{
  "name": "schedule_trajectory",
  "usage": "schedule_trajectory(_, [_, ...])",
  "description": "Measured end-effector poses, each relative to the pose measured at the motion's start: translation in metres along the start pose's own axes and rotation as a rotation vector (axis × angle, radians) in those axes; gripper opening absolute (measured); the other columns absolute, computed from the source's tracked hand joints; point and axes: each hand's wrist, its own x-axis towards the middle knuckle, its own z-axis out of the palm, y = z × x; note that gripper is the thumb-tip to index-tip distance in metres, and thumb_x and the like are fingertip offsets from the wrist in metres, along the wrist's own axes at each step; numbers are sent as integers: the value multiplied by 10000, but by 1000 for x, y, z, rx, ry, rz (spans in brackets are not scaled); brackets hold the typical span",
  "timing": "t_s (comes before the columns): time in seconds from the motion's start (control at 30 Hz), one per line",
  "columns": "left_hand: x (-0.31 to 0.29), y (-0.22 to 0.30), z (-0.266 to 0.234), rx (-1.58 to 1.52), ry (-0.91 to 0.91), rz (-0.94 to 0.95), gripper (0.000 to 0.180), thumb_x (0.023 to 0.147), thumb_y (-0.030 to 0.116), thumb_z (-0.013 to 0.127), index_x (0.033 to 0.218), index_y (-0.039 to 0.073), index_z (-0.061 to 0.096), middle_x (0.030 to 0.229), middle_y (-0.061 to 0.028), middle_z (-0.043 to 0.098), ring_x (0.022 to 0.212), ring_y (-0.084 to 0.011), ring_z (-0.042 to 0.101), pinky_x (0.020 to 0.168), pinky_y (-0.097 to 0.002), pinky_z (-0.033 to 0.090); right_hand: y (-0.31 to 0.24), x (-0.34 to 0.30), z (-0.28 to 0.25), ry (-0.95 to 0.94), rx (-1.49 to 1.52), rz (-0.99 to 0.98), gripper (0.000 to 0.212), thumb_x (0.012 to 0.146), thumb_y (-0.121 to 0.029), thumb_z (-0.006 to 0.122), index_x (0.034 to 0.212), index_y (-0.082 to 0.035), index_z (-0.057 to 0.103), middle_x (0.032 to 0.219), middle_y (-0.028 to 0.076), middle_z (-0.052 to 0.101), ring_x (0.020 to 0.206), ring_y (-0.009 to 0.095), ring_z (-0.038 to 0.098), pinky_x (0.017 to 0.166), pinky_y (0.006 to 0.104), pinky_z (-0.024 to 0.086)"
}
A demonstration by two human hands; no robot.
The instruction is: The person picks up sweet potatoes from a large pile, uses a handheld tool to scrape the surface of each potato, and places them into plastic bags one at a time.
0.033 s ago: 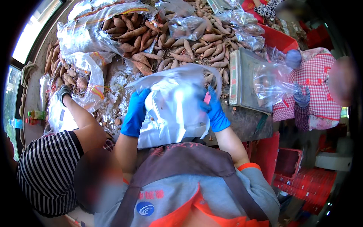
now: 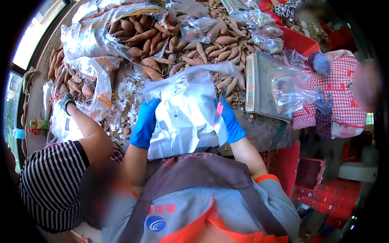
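A translucent whitish plastic bag lies spread in front of my chest, over the table's near edge. My left hand, in a blue glove, grips the bag's left side, with its fingertips partly hidden by the film. On the right side my right hand, also blue-gloved, holds the bag's edge between closed fingers. A small pink piece shows at the right fingers; I cannot tell what it is. The bag looks flat, with glare across it. Just beyond it lie reddish-brown sweet potatoes.
A woven sack of sweet potatoes stands far left. At right is a flat-topped scale-like device, with a co-worker's gloved hand holding a clear bag. On my left, another worker's gloved hand reaches towards sweet potatoes.
The bag's far edge has shifted and folded, uncovering more sweet potatoes near my right hand. My right fingers have moved slightly along the bag's side. My left hand is nearly still.
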Motion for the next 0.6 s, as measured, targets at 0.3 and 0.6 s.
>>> schedule_trajectory(0.3, [2, -50, -39, 206, 10, 48, 149, 847, 207, 566, 796, 75, 613, 654, 19, 575, 500, -61, 495, 418, -210, 369, -29, 7, 28, 289, -520, 137, 346, 877, -423, 479, 776, -102, 563, 519, -23, 438, 404, 70, 360, 359, 235, 257])
schedule_trajectory(0.6, [-30, 0, -6, 426, 118, 598, 81, 827, 69, 570, 891, 24, 593, 818, -47, 599, 733, -107, 548, 660, -221, 433, 15, 9, 69, 737, -643, -22, 154, 810, -197, 636, 766, -62, 576, 600, -26, 526, 500, 63, 482, 453, 208, 374])
